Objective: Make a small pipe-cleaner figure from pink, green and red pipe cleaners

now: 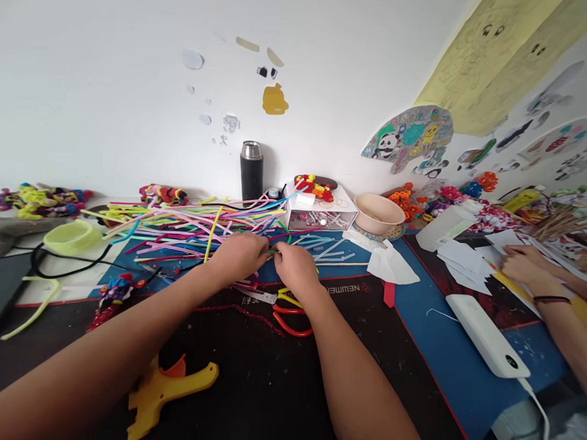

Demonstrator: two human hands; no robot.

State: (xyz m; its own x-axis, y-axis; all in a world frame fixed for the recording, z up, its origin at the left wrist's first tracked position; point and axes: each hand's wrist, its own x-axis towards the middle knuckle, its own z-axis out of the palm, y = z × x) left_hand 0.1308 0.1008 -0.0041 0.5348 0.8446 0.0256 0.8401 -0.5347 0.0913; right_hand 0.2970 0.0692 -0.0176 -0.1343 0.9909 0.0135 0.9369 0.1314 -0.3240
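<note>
My left hand (239, 256) and my right hand (296, 267) meet over the mat, fingers pinched together. Between the fingertips shows a bit of green pipe cleaner (271, 251); most of it is hidden by the fingers. Just behind lies a loose heap of coloured pipe cleaners (186, 225). Orange-handled scissors (292, 320) rest under my right wrist, and a dark red glittery pipe cleaner (245, 310) lies in front. Nearer me, partly behind my left forearm, is a yellow glue gun (169, 393).
A black thermos (251, 176) stands by the wall, with a white box (318, 211) and a beige bowl (379, 214) to its right. Another person's hands (525, 266) are over papers at right. A white power bank (487, 335) and a tablet (3, 291) flank the mat.
</note>
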